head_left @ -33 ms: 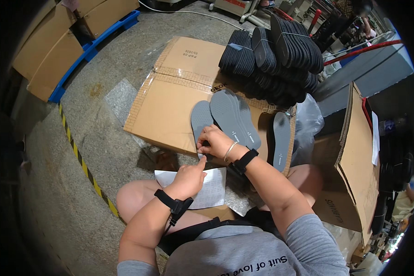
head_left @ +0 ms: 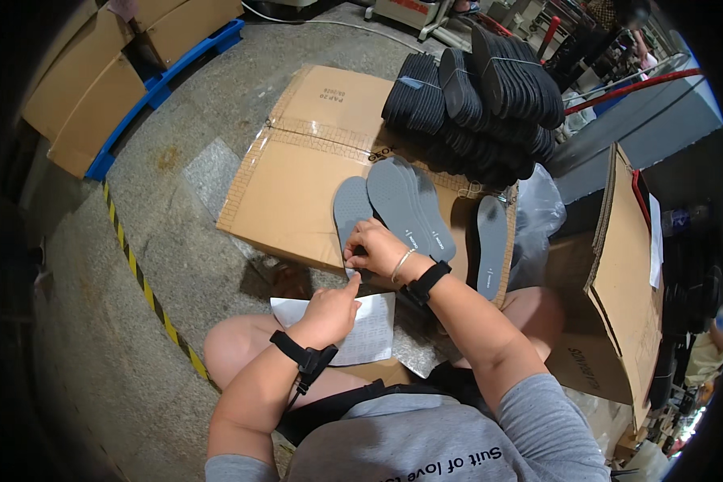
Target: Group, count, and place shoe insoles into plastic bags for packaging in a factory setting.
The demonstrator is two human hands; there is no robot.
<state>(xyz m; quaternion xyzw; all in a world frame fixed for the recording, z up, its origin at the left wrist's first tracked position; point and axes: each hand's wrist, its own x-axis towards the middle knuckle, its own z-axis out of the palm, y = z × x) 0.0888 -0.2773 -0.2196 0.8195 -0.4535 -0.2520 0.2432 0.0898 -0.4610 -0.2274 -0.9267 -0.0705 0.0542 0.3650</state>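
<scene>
On a cardboard box [head_left: 293, 173] before me lie several grey insoles. The leftmost insole [head_left: 350, 199] points toward me, its near end by my hands. Over that end is my right hand [head_left: 375, 245], its fingers bent into a pinch; whatever they hold is hidden. My left hand [head_left: 332, 312] comes from below with its index finger stretched to the insole's near tip, the other fingers mostly hidden. Under it a white printed sheet [head_left: 369, 328] rests across my lap. Just right of the leftmost insole is an overlapping group of insoles [head_left: 402, 197]; a single insole [head_left: 490, 245] lies farther right.
Tied bundles of dark insoles [head_left: 516, 80] are piled on the box's far right. An open carton [head_left: 610, 297] stands at my right beside a clear plastic bag [head_left: 538, 205]. Boxes on a blue pallet [head_left: 149, 100] and striped floor tape [head_left: 140, 273] are to the left.
</scene>
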